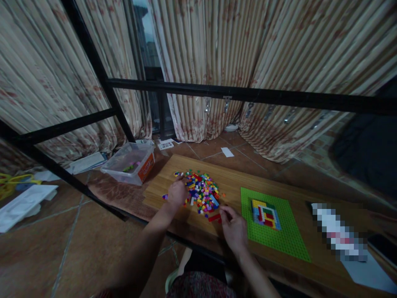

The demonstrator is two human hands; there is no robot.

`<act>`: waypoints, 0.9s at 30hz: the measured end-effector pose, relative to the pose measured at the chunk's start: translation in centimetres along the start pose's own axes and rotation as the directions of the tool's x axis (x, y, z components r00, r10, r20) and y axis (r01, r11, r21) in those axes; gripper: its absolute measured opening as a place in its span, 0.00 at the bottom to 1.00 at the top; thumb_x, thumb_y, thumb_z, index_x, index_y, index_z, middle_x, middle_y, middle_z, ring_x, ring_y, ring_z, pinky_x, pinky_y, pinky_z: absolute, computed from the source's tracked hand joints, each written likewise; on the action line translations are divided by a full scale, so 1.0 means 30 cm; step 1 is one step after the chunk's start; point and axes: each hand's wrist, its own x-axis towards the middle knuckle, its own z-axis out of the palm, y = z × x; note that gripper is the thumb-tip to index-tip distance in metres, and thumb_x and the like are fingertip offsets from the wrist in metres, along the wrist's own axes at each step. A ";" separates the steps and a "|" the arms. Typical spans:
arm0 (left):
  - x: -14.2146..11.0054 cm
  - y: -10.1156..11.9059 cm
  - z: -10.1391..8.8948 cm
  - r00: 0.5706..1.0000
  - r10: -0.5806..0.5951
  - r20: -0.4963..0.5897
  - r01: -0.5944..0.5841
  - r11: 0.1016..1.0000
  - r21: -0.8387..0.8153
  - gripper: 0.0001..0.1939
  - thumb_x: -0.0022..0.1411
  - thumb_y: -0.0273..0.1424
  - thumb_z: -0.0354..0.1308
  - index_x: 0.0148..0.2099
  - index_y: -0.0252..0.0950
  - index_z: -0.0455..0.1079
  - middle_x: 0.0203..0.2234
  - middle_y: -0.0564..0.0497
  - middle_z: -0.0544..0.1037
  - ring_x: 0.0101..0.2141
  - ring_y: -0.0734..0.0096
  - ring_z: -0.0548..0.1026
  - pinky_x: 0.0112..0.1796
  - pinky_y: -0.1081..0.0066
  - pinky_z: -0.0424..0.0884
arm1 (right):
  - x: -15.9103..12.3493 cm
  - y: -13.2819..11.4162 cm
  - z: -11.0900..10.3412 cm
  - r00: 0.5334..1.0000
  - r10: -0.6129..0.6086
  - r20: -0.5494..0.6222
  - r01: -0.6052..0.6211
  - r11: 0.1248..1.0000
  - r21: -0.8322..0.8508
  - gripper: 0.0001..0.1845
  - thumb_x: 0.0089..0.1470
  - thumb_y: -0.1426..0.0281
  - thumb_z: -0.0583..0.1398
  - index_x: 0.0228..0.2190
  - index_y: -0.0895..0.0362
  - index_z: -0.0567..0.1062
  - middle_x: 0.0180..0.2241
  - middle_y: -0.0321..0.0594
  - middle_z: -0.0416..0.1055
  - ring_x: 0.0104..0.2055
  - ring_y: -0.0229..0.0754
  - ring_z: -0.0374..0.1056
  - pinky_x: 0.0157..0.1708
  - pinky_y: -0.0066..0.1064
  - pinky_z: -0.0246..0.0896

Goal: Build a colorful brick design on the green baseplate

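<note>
A heap of small, many-coloured toy building bricks (203,188) lies on the wooden board. My left hand (177,192) is at the heap's left edge, back of the hand up; its fingers point down among the bricks and are mostly hidden. At the heap's near right side, my right hand (234,229) has thumb and fingertips pinched together; whatever is between them is too small to make out. A red brick (214,217) lies just left of those fingertips. Right of this hand, a green baseplate (287,223) carries a low square build (266,214) of yellow, red, white, blue and green bricks.
A clear plastic box (124,165) with an orange label stands left of the wooden board (167,165), some bricks inside. A blurred-out packet (338,231), white paper (369,273) and dark phone (384,246) lie at right. A black metal frame (192,87) crosses before the curtains.
</note>
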 end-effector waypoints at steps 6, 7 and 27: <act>-0.014 -0.004 0.001 1.000 -0.010 -0.006 0.010 0.998 0.063 0.14 0.61 0.27 0.49 0.47 0.35 0.71 0.43 0.41 0.76 0.38 0.61 0.77 0.39 0.68 0.69 | -0.010 -0.005 -0.005 0.999 0.054 0.005 -0.054 0.997 0.047 0.16 0.54 0.60 0.53 0.34 0.54 0.77 0.36 0.42 0.77 0.38 0.45 0.72 0.40 0.35 0.62; -0.015 -0.005 0.000 1.000 -0.012 -0.012 0.013 0.998 0.066 0.14 0.62 0.28 0.49 0.47 0.35 0.71 0.42 0.41 0.77 0.38 0.61 0.77 0.39 0.68 0.69 | -0.012 -0.006 -0.005 0.998 0.060 0.007 -0.060 0.996 0.060 0.16 0.54 0.59 0.54 0.34 0.54 0.77 0.36 0.42 0.77 0.38 0.45 0.72 0.40 0.35 0.62; 0.012 -0.016 -0.010 0.998 0.025 0.053 -0.029 0.997 0.075 0.16 0.59 0.27 0.52 0.48 0.41 0.72 0.52 0.49 0.73 0.47 0.65 0.73 0.49 0.70 0.66 | -0.048 0.016 0.005 0.995 0.081 0.051 -0.088 0.985 0.148 0.16 0.54 0.59 0.54 0.35 0.54 0.77 0.37 0.41 0.77 0.40 0.45 0.72 0.43 0.35 0.62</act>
